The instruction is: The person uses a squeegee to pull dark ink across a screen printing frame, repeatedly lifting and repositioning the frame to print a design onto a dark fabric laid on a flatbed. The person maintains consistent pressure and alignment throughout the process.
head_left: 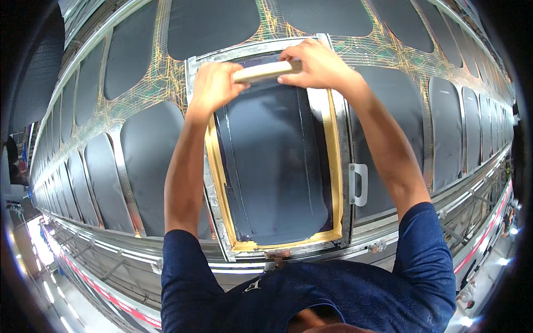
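Note:
A squeegee (264, 71) with a pale handle spans the far end of a screen-printing frame (345, 166). My left hand (215, 83) is closed around its left end, and my right hand (316, 64) grips the right end, thumb on the near side. Its blade edge is hard to make out. Between my forearms lies the screen's dark mesh (269, 155), with two thin lines running lengthwise. Yellow tape (219, 183) borders the mesh, and dark ink shows along the inner edges. The metal frame rests on the long printing table.
Several black rounded panels (155, 161) lie in rows along the table, on a base streaked with yellow and green lines (172, 72). A light metal handle (361, 185) sticks out at the frame's right. A metal rail (383, 244) runs along the near edge.

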Available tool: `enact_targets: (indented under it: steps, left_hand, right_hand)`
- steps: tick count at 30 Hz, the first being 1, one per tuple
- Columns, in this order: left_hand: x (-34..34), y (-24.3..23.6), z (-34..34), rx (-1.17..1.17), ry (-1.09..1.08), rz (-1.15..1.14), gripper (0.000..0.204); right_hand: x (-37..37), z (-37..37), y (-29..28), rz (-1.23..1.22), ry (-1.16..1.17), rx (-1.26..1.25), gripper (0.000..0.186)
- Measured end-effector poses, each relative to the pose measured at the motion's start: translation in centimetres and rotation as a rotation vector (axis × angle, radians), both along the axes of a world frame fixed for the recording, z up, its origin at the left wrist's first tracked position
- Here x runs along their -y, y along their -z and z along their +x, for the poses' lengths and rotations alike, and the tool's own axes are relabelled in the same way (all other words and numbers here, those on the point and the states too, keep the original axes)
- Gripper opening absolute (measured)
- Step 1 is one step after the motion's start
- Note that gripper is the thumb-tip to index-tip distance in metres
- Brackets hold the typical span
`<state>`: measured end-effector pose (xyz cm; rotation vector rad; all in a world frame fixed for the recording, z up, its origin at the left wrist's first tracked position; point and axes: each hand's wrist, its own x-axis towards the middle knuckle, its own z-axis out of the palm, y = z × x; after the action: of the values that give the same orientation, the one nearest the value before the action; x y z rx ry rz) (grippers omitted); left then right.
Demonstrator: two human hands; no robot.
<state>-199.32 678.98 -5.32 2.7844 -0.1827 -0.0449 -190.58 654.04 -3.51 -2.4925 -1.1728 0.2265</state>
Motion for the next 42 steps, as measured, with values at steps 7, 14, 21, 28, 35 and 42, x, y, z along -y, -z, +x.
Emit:
enact_targets:
  steps: [7, 14, 21, 28, 35, 42]
  left_hand:
    - [-0.6, 1.7, 2.9, -0.022, -0.026, 0.008, 0.047]
    - [2.3, 2.3, -5.4, -0.088, -0.002, 0.08, 0.033]
    - [8.2, 2.1, -25.3, -0.018, 0.025, 0.043, 0.029]
    - [11.8, 1.5, -36.0, -0.063, 0.01, -0.05, 0.018]
    - [6.7, 1.4, -20.5, 0.054, 0.003, -0.025, 0.024]
    - [-0.5, 1.7, -1.0, 0.086, 0.037, 0.074, 0.035]
  right_hand:
    - [-3.0, 3.3, 3.6, -0.151, 0.019, -0.057, 0.036]
    - [-0.6, -5.4, 3.1, -0.261, -0.003, -0.045, 0.033]
    - [5.9, -24.7, 3.4, -0.269, -0.055, 0.037, 0.028]
    - [10.1, -35.5, 3.9, -0.056, -0.043, 0.018, 0.023]
    - [5.4, -20.2, 3.8, -0.107, -0.014, 0.091, 0.024]
    - [-2.7, 0.3, 3.5, -0.239, 0.069, -0.054, 0.035]
